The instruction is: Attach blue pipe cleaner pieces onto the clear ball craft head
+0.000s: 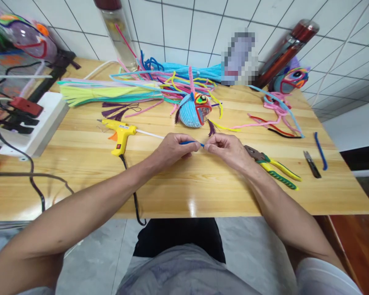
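Observation:
Between my two hands is a short blue pipe cleaner (189,142). My left hand (176,149) pinches it along its length, and my right hand (223,147) grips its right end with thumb and forefinger. Just beyond them stands a light-blue ball-shaped ornament (190,112) with a coloured eye, a red-edged mouth and a pink stalk on top. Dark purple tassels (211,128) hang or lie at its sides. Left of my hands rests a yellow hot glue gun (120,134) with a white glue stick in its back.
Pliers (272,166), small snips (312,164) and another blue pipe cleaner (320,151) lie to the right. Bundles of coloured pipe cleaners (110,92) spread along the back. A white power strip (46,123) with cables sits left. Flasks (290,49) and a finished ornament (290,80) stand by the wall.

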Action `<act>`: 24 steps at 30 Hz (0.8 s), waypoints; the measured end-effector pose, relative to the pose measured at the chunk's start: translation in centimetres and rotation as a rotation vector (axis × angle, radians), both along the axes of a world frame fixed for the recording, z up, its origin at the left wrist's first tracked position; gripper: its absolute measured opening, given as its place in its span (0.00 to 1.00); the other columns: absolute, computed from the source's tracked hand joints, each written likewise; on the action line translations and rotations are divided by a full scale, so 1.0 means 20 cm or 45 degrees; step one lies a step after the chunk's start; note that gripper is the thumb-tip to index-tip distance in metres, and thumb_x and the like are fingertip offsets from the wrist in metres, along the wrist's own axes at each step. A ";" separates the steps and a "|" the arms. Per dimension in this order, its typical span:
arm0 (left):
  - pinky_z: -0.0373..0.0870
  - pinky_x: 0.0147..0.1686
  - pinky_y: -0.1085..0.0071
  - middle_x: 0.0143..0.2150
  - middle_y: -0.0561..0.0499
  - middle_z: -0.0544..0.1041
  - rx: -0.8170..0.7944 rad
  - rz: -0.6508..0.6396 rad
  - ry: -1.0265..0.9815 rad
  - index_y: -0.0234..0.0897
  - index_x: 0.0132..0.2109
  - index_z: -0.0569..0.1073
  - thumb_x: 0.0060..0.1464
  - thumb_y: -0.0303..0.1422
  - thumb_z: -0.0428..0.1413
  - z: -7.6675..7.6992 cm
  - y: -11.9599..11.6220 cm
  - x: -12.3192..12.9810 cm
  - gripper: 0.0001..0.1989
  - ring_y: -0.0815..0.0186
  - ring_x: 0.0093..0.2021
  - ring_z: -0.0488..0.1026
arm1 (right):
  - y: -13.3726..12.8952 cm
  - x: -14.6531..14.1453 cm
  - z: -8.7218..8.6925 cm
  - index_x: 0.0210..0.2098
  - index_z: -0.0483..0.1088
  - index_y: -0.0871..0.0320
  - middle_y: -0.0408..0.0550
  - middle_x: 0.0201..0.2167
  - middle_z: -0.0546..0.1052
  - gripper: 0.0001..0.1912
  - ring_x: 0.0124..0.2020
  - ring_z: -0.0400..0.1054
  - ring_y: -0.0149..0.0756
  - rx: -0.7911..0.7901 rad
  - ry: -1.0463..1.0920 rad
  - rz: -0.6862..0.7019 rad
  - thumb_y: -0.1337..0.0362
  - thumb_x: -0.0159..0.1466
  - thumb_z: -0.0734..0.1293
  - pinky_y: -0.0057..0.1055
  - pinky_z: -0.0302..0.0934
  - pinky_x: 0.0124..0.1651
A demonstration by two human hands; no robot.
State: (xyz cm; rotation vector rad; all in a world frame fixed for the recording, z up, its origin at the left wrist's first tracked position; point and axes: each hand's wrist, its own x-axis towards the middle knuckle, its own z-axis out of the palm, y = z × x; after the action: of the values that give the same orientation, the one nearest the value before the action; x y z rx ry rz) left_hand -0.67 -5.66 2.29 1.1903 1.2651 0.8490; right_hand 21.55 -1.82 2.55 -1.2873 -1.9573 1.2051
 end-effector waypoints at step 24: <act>0.69 0.27 0.73 0.23 0.53 0.75 0.098 0.177 -0.133 0.36 0.31 0.81 0.51 0.46 0.67 0.01 -0.01 0.02 0.17 0.70 0.24 0.70 | 0.03 0.01 0.00 0.29 0.77 0.56 0.42 0.25 0.74 0.13 0.28 0.62 0.33 -0.030 0.066 -0.037 0.53 0.57 0.73 0.32 0.55 0.35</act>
State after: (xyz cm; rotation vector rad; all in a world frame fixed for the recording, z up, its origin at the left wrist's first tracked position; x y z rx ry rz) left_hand -0.37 -5.81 2.47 1.1131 1.2498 1.0565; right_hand 21.70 -1.31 2.63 -1.2795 -1.8865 1.2389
